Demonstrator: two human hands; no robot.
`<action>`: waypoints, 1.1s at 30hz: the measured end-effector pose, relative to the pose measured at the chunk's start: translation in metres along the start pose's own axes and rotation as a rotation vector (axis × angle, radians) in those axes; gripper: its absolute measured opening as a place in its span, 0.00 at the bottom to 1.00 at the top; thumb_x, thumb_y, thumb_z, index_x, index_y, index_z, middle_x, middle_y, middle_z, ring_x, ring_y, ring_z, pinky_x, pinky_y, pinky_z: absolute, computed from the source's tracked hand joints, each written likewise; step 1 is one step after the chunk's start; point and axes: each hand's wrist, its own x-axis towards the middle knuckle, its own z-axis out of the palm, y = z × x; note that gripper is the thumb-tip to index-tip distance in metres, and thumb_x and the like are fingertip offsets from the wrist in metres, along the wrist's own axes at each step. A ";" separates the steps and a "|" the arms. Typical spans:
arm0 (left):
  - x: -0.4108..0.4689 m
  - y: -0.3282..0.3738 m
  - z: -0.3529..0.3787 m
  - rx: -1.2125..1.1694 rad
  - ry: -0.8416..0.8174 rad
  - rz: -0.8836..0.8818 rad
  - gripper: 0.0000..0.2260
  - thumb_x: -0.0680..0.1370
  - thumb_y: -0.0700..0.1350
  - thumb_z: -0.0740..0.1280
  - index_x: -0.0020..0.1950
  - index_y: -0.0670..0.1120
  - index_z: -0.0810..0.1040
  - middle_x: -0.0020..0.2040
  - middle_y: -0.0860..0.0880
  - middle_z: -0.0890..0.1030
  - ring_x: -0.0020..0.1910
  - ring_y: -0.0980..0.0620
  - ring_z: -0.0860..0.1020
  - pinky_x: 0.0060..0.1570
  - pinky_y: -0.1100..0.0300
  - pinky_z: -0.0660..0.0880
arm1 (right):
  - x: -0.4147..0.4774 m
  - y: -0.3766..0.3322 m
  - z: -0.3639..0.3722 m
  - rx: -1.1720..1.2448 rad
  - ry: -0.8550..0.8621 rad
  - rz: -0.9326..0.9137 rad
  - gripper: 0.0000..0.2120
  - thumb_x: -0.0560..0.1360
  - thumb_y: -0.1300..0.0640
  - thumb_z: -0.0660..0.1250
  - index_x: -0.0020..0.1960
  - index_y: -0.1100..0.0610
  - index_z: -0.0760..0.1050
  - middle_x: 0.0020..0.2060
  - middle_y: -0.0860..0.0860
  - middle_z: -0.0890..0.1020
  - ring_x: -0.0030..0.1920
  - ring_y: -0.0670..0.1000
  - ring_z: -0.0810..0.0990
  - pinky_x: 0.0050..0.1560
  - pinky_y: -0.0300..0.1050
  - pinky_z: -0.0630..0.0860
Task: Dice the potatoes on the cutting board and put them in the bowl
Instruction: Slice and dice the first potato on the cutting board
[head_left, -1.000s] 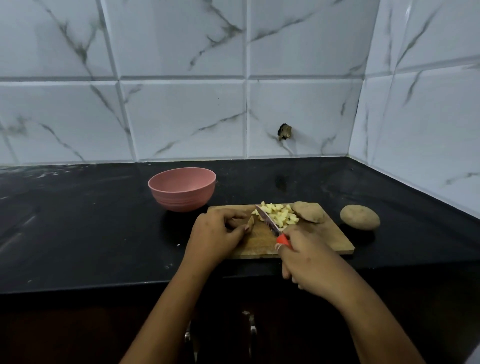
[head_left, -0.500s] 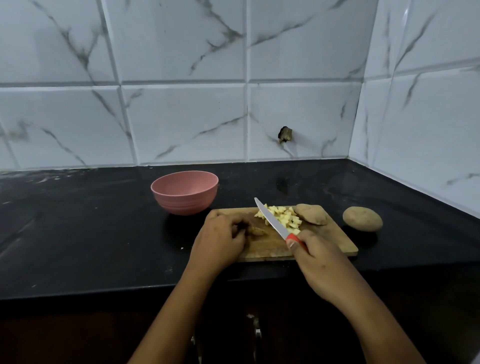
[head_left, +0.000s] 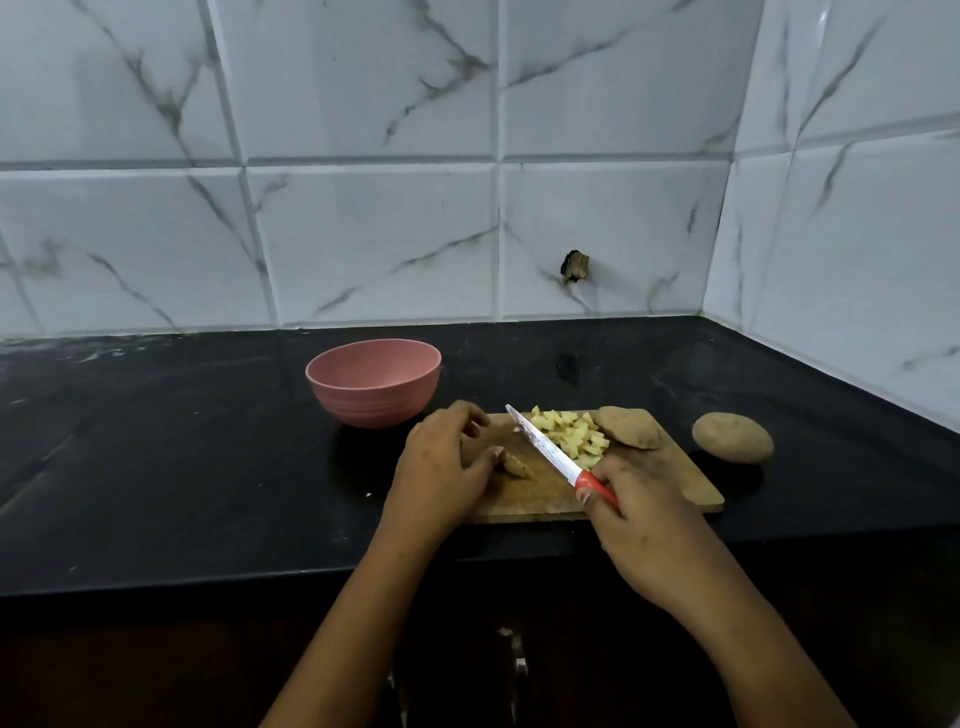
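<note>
Right hand (head_left: 644, 525) gripping red-handled knife (head_left: 558, 457), blade angled over cutting board (head_left: 670, 478), left hand (head_left: 441, 462) pinching small potato piece (head_left: 517, 465) left of blade, diced potato (head_left: 571, 434) heaped beyond, pink bowl (head_left: 374, 382) behind-left

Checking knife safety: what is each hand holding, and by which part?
The right hand grips the knife by its red handle; the left hand pinches the small potato piece at its left end.

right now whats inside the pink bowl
Of the pink bowl only the far inner wall shows, and it is bare. The near rim hides the bottom, so anything lying there cannot be seen.
</note>
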 end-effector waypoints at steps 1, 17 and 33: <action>0.000 0.001 0.000 0.027 -0.025 0.015 0.08 0.74 0.48 0.70 0.52 0.54 0.76 0.48 0.57 0.75 0.51 0.54 0.73 0.52 0.60 0.70 | 0.000 0.000 0.000 -0.001 0.004 -0.003 0.08 0.82 0.49 0.56 0.55 0.50 0.71 0.44 0.44 0.74 0.41 0.44 0.74 0.40 0.41 0.72; -0.005 0.009 -0.011 -0.157 0.016 -0.166 0.07 0.67 0.52 0.77 0.41 0.59 0.80 0.32 0.53 0.79 0.35 0.60 0.77 0.39 0.66 0.71 | 0.001 0.007 0.000 0.081 -0.004 0.023 0.08 0.82 0.48 0.56 0.55 0.48 0.71 0.42 0.45 0.76 0.40 0.45 0.76 0.38 0.41 0.73; -0.009 0.008 -0.020 0.002 -0.198 -0.020 0.16 0.76 0.45 0.66 0.44 0.69 0.74 0.58 0.64 0.70 0.63 0.61 0.60 0.61 0.52 0.56 | -0.002 0.007 -0.002 0.137 -0.011 0.062 0.08 0.82 0.50 0.54 0.53 0.50 0.71 0.42 0.46 0.75 0.38 0.42 0.71 0.35 0.37 0.63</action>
